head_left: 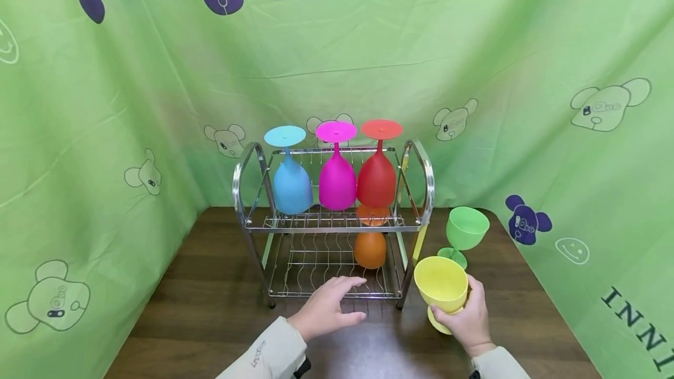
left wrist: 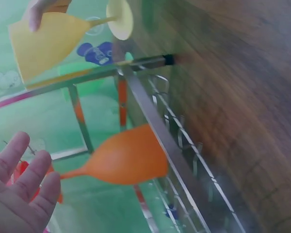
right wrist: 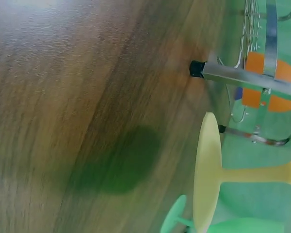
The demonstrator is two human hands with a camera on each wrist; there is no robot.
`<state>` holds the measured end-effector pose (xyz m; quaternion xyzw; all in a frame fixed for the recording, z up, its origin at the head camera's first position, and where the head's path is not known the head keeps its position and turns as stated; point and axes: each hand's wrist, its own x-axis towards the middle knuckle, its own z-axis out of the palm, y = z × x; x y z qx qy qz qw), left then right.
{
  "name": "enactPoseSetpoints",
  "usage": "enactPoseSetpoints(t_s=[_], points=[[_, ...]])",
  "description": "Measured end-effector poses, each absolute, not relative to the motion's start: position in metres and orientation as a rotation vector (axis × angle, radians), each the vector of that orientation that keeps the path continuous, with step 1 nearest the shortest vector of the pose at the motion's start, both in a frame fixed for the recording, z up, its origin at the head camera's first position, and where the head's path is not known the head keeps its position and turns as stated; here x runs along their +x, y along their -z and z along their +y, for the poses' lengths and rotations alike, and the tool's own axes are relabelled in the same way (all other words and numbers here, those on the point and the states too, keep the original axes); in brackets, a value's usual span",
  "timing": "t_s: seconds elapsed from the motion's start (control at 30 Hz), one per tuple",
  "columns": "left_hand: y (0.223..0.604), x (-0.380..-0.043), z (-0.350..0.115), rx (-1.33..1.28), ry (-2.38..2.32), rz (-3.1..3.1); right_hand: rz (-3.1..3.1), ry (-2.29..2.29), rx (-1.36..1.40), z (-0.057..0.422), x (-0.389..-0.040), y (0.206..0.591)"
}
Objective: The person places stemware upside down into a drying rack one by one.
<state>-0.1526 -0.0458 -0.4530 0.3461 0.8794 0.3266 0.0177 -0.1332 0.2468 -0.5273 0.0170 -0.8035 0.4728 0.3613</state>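
My right hand (head_left: 466,314) grips a yellow goblet (head_left: 441,281) by its bowl, upright, at the right of the rack. In the right wrist view the goblet's round foot (right wrist: 207,174) hangs off the tabletop; the hand itself is out of that view. My left hand (head_left: 330,307) reaches in front of the rack's lower tier, fingers extended and holding nothing. An orange goblet (head_left: 370,249) stands upside down on the lower tier, near the right end. Upside down on the upper tier are a blue goblet (head_left: 292,186), a magenta goblet (head_left: 337,183) and a red goblet (head_left: 376,180).
A two-tier metal dish rack (head_left: 332,229) with wire slots stands on the dark wooden table (head_left: 200,285). To its right, behind the yellow goblet, a green goblet (head_left: 466,228) stands upright. Green patterned cloth (head_left: 337,45) hangs behind and at both sides.
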Motion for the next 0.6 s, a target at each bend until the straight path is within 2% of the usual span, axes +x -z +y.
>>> enactPoseSetpoints(t_s=[0.3,0.6], points=[[0.435,-0.150,-0.033,1.091,-0.997,2.663,-2.114,-1.008,0.343,0.232,-0.127,0.514],[0.430,-0.150,-0.024,1.094,-0.933,2.709,-2.170,-0.805,0.445,0.216,-0.124,0.512]])
